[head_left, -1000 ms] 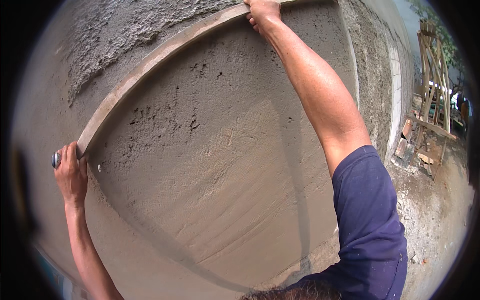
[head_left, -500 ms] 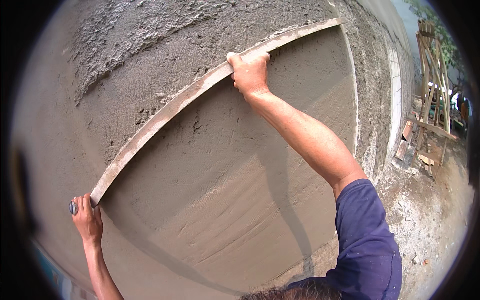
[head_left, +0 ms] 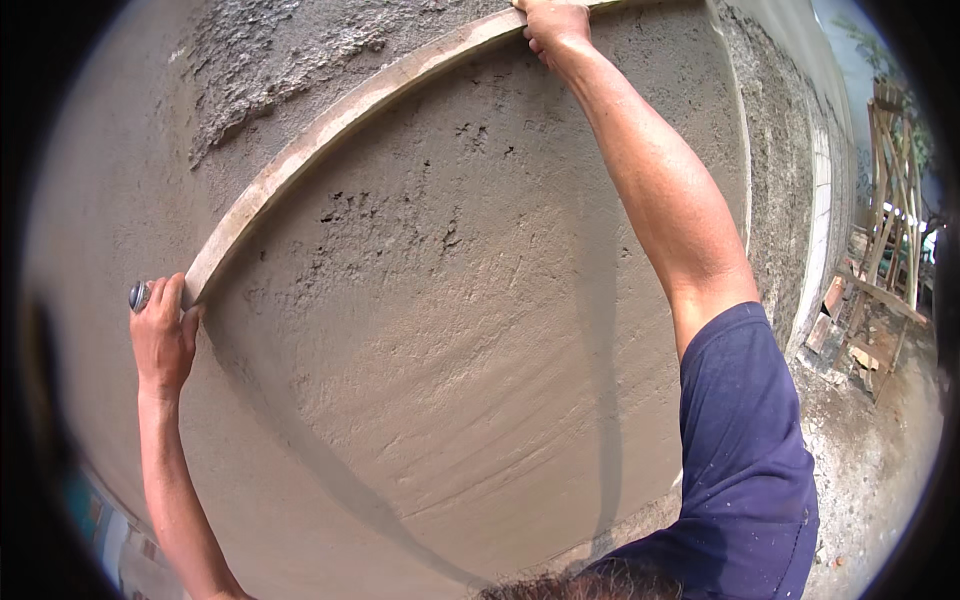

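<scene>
A long, pale straightedge (head_left: 335, 122) lies slantwise against a wall of wet grey plaster (head_left: 450, 330), its right part higher than its left end. My left hand (head_left: 163, 330), with a dark-stoned ring on one finger, grips the lower left end. Farther up, my right hand (head_left: 556, 30) is wrapped round the straightedge near the top edge of the picture. Below the bar the plaster is mostly smoothed, with small pits and faint drag lines. Above it sits a rough, lumpy patch of mortar (head_left: 280, 60).
A thin pale vertical strip (head_left: 745, 150) bounds the smooth plaster at right, with rougher wall beyond it. Wooden poles and planks (head_left: 890, 200) stand at the far right. Rubble and dust cover the ground (head_left: 860, 470) below them.
Both hands have moved up the wall with the straightedge, my right arm stretching higher. More levelled plaster, with fresh pits, shows beneath the bar.
</scene>
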A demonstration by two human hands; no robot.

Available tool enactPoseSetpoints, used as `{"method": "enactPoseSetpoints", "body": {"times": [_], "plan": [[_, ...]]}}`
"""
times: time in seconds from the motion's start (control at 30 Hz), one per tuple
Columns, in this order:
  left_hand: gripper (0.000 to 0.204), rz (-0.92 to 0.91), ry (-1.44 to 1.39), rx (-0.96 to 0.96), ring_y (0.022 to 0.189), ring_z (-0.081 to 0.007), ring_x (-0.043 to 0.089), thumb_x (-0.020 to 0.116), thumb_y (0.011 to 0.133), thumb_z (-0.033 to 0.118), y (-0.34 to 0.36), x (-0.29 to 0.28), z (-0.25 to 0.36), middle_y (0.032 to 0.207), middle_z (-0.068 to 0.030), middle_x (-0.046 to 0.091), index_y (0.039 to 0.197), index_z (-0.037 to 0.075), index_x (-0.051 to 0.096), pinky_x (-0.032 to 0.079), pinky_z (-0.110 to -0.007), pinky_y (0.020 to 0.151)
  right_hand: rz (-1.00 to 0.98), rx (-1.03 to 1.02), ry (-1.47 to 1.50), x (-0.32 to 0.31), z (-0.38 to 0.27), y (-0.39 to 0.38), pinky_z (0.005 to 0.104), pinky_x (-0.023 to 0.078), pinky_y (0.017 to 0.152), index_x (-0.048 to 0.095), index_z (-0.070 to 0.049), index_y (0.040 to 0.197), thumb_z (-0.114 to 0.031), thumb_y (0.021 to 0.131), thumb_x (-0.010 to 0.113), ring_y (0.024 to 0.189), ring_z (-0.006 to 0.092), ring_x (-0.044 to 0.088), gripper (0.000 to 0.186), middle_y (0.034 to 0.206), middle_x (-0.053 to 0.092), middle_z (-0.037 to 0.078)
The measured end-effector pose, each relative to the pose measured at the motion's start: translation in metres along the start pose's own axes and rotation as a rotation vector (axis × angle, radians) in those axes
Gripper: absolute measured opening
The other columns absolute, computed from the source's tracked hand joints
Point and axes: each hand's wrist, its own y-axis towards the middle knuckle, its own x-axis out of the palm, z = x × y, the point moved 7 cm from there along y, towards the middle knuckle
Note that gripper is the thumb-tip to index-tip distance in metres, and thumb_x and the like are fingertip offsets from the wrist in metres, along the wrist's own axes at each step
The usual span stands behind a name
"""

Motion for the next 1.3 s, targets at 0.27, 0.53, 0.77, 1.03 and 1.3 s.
{"method": "enactPoseSetpoints", "body": {"times": [0.27,0.53,0.77,1.03,1.3], "plan": [[0.049,-0.019,0.044,-0.166,0.108,-0.0374,0.060,0.076,0.076,-0.002,-0.097,0.012,-0.057,0.112,-0.0154,0.063,0.121,0.003,0.058,0.049,-0.047,0.091,-0.117,0.159,0.154,0.045,-0.001,-0.125,0.0382,0.060,0.079,0.030,0.016,0.125,-0.030,0.085,0.070,0.084,0.0278,0.071,0.073,0.093,0.064,0.025],[0.042,0.125,0.100,-0.163,0.111,-0.0326,0.066,0.073,0.087,0.002,0.046,-0.001,-0.071,0.122,-0.0133,0.067,0.127,0.005,0.060,0.054,-0.045,0.092,0.120,-0.411,-0.476,0.062,-0.078,0.153,0.0427,0.056,0.071,0.073,-0.005,0.094,-0.034,0.097,0.052,0.079,0.0265,0.073,0.036,0.085,0.075,0.015],[0.045,-0.008,-0.015,-0.040,0.104,-0.0356,0.067,0.079,0.081,0.005,0.001,-0.004,-0.038,0.113,-0.0166,0.068,0.122,0.003,0.061,0.052,-0.046,0.092,0.113,-0.544,-0.568,0.050,-0.029,0.030,0.0485,0.052,0.081,0.072,-0.005,0.090,-0.026,0.096,0.056,0.085,0.0348,0.071,0.027,0.092,0.074,0.018],[0.050,-0.137,-0.119,0.041,0.103,-0.0361,0.061,0.080,0.070,0.003,-0.117,0.012,0.006,0.100,-0.0147,0.062,0.116,0.002,0.060,0.043,-0.055,0.108,0.117,0.113,0.295,-0.011,0.065,-0.174,0.0280,0.035,0.038,0.065,-0.005,0.077,-0.028,0.086,0.076,0.044,0.0098,0.048,0.028,0.059,0.058,0.003],[0.049,-0.196,-0.175,0.108,0.103,-0.0357,0.060,0.078,0.067,0.003,-0.192,0.028,0.059,0.101,-0.0149,0.063,0.113,0.001,0.060,0.043,-0.058,0.108,0.160,0.375,0.353,-0.073,0.155,-0.312,0.0269,0.037,0.035,0.042,0.002,0.109,-0.018,0.084,0.077,0.048,0.0094,0.051,0.047,0.075,0.058,0.006]]}}
